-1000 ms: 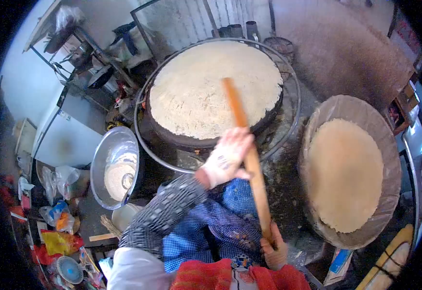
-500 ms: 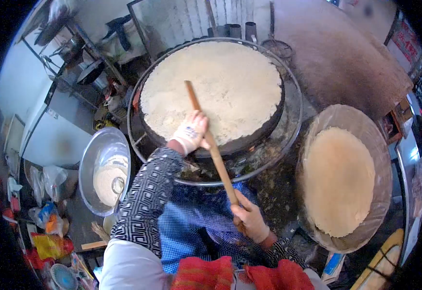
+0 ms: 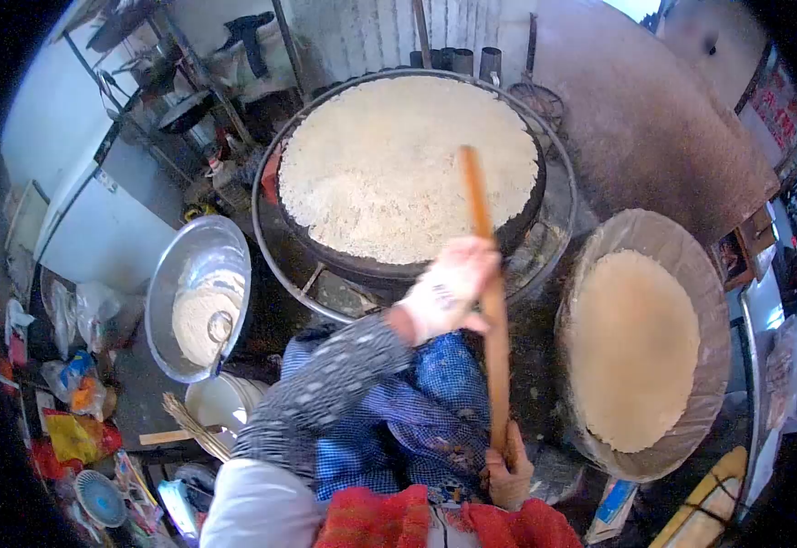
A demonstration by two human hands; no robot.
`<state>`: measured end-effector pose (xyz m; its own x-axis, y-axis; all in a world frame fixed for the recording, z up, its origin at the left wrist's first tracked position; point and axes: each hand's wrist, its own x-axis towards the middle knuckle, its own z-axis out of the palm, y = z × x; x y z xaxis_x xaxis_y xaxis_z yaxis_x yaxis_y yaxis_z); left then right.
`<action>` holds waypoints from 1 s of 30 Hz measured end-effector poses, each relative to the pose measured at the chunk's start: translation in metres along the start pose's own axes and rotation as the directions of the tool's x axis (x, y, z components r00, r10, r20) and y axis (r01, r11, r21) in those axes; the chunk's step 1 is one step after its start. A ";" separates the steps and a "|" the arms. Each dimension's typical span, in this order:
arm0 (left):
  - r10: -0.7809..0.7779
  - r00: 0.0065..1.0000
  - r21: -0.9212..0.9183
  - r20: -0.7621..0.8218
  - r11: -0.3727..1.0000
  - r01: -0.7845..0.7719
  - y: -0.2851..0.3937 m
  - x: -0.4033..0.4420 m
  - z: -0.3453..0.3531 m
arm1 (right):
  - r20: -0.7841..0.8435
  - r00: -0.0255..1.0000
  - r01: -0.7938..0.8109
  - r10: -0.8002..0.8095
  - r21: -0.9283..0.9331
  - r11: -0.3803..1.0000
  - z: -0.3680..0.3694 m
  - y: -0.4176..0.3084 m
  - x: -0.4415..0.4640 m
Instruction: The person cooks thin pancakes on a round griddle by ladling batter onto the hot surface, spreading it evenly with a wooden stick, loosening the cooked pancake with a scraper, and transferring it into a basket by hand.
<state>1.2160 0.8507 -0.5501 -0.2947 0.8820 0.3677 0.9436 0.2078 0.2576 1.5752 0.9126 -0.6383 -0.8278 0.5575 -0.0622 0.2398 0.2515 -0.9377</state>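
Note:
My left hand [image 3: 451,285], in a pale glove and slightly blurred, is closed on the middle of a long flat wooden stick [image 3: 497,352]. Low down near my lap, my right hand [image 3: 510,473] grips the stick's bottom end. The upper tip of the stick reaches over the right part of a large round griddle [image 3: 371,271]; whether it touches is unclear. A thin pale sheet of batter or flatbread [image 3: 398,164] covers nearly the whole griddle, with a rougher texture toward the near edge.
To the left, a metal bowl [image 3: 163,310] holds pale batter and a ladle [image 3: 220,327]. Below it stands a white bucket [image 3: 211,395] beside a straw brush [image 3: 193,427]. On the right, a plastic-lined basket [image 3: 631,233] contains round flatbread [image 3: 636,352]. A metal ring [image 3: 569,205] surrounds the griddle.
Both hands have moved right with the stick, and the right hand is lower. The stick's tip has swung from the griddle's left-middle to its right side. The view has shifted slightly.

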 end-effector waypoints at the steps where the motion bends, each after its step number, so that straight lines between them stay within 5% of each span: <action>1: 0.047 0.997 0.086 0.058 0.995 -0.052 0.002 0.020 0.032 | 0.033 0.979 -0.203 0.201 0.181 0.962 -0.001 -0.012 0.001; 2: 0.024 0.975 0.170 0.220 0.983 -0.063 -0.003 0.026 0.065 | 0.102 0.918 -0.395 0.384 0.345 0.852 0.001 -0.031 0.005; 3: 0.042 0.978 0.164 0.203 0.983 -0.076 -0.010 0.027 0.066 | 0.202 0.821 -0.559 0.535 0.479 0.677 0.002 -0.053 0.012; 6: -0.053 0.948 0.209 0.315 0.978 -0.015 -0.039 0.011 0.030 | 0.387 0.800 -0.600 0.458 0.497 0.627 0.013 -0.080 0.034; 10: -0.172 0.973 0.339 0.151 0.934 0.112 -0.092 -0.076 -0.005 | 0.596 0.750 -0.624 0.288 0.493 0.606 0.046 -0.084 0.060; 12: -0.275 0.959 0.358 0.068 0.904 0.234 -0.108 -0.120 -0.031 | 0.564 0.825 -0.376 0.040 0.496 0.783 0.080 -0.064 0.069; 13: -0.345 0.934 0.385 0.091 0.877 0.286 -0.115 -0.136 -0.047 | 0.498 0.849 -0.082 -0.177 0.456 0.886 0.108 -0.039 0.077; 15: -0.451 0.892 0.444 0.038 0.807 0.390 -0.119 -0.178 -0.066 | 0.517 0.827 0.031 -0.220 0.349 0.937 0.124 -0.038 0.082; 16: -0.491 0.871 0.406 -0.014 0.793 0.454 -0.111 -0.192 -0.078 | 0.578 0.815 -0.164 -0.040 0.296 0.941 0.122 -0.063 0.087; 18: -0.528 0.836 0.357 -0.148 0.760 0.543 -0.103 -0.223 -0.086 | 0.569 0.822 -0.169 0.035 0.186 0.968 0.121 -0.079 0.098; 21: -0.501 0.848 0.429 -0.170 0.738 0.522 -0.108 -0.259 -0.076 | 0.421 0.890 0.213 -0.177 -0.039 0.976 0.102 -0.075 0.118; 23: -0.515 0.856 0.434 0.042 0.781 0.449 -0.110 -0.266 -0.057 | 0.466 0.851 0.472 -0.241 -0.478 0.740 0.079 -0.084 0.147; 24: -0.485 0.873 0.438 -0.048 0.776 0.454 -0.116 -0.263 -0.044 | 0.469 0.859 0.474 -0.205 -0.579 0.663 0.075 -0.087 0.164; 25: -0.549 0.835 0.512 0.044 0.730 0.453 -0.116 -0.249 -0.036 | 0.463 0.869 0.472 -0.176 -0.666 0.578 0.075 -0.087 0.187; 27: -0.502 0.864 0.459 0.032 0.775 0.434 -0.113 -0.248 -0.026 | 0.306 0.900 0.433 -0.311 -0.707 0.559 0.074 -0.077 0.234; 29: -0.517 0.855 0.502 0.033 0.749 0.433 -0.100 -0.239 -0.023 | 0.141 0.930 0.328 -0.339 -0.733 0.596 0.068 -0.091 0.267; 30: -0.538 0.842 0.500 0.046 0.742 0.447 -0.091 -0.234 -0.021 | 0.059 0.940 0.302 -0.335 -0.600 0.741 0.063 -0.086 0.268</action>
<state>1.1958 0.6166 -0.6409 -0.7486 0.6502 0.1296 0.6440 0.7596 -0.0912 1.3005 0.9911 -0.5954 -0.8885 0.3936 0.2360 0.2325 0.8294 -0.5080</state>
